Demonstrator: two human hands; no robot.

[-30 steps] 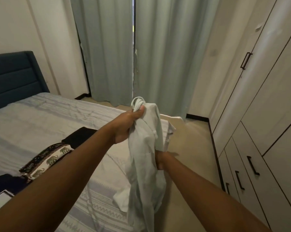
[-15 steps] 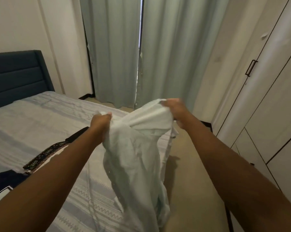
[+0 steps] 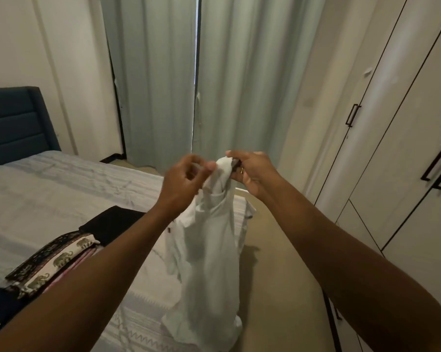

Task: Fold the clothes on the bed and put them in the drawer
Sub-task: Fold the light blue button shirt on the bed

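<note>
Garment point(image 3: 209, 250): soft white cloth, hanging limp and creased over the bed's point(image 3: 62, 194) corner.
Right hand point(image 3: 255, 174): pinching its bunched top.
Left hand point(image 3: 184, 184): pinching beside it.
Folded clothes point(image 3: 62, 260): lying flat, elephant-printed.

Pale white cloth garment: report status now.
Left grip, right grip pinch top of pale white cloth garment. It hangs unfolded by grey striped bed. Nothing blocking.

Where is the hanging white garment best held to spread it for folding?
Likely its top edge, pinched from both sides: the white garment hangs bunched from one point between the left hand and right hand, so sliding them apart should open it.
</note>
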